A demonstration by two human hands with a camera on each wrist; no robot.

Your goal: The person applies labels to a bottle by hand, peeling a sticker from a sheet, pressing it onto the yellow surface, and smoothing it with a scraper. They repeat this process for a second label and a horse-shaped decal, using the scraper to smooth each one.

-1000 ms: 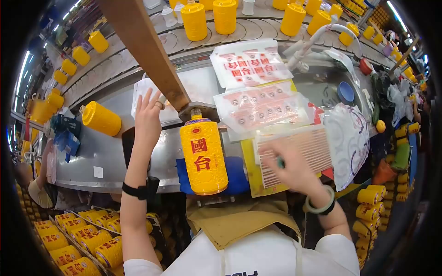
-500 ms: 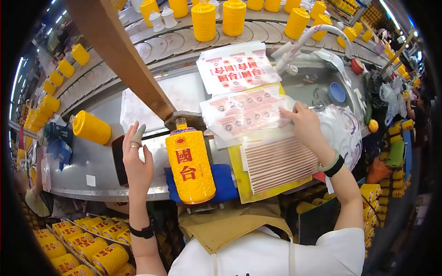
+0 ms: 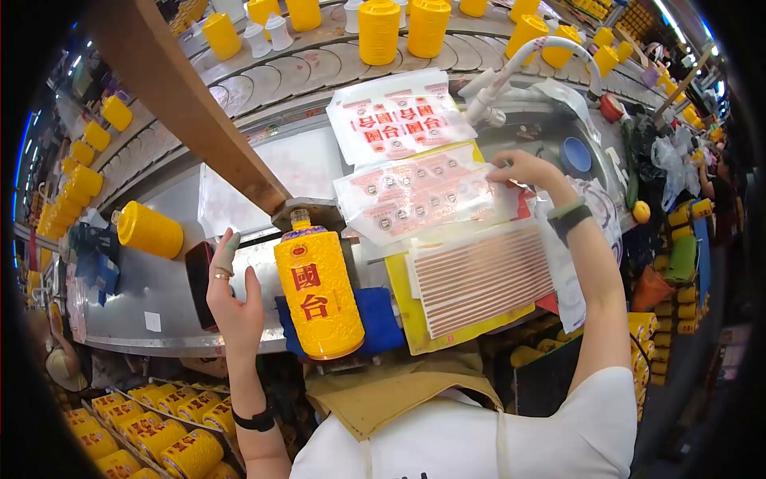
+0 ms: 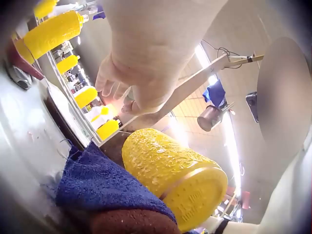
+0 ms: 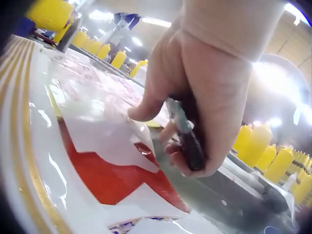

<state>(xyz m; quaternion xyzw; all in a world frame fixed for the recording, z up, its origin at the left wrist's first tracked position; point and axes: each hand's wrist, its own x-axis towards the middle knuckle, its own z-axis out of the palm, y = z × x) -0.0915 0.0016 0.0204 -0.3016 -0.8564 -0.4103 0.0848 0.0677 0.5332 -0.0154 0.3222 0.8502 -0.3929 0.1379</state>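
A yellow bottle (image 3: 319,295) with red characters lies tilted, its neck at a metal bracket (image 3: 302,214) and its body over a blue cloth (image 3: 383,315). My left hand (image 3: 238,307) is beside the bottle, fingers extended and thumb apart, holding nothing. A finger cover and a ring show on it. My right hand (image 3: 531,169) is at the right edge of a clear decal sheet (image 3: 423,191). In the right wrist view, its curled fingers hold a small dark tool with a green part (image 5: 187,139) against the palm, and the thumb is right at the sheet's edge.
A striped decal sheet (image 3: 483,279) lies on a yellow board (image 3: 403,319), below red-printed decals (image 3: 399,120). A wooden beam (image 3: 191,120) slants over the bench. A phone (image 3: 199,283) and another yellow bottle (image 3: 150,229) lie left. Right is a sink (image 3: 542,132) with a blue bowl (image 3: 574,154).
My right hand has gone from the striped sheet up to the clear decal sheet's right edge. My left hand has come down from near the beam to beside the bottle. The head view has shifted.
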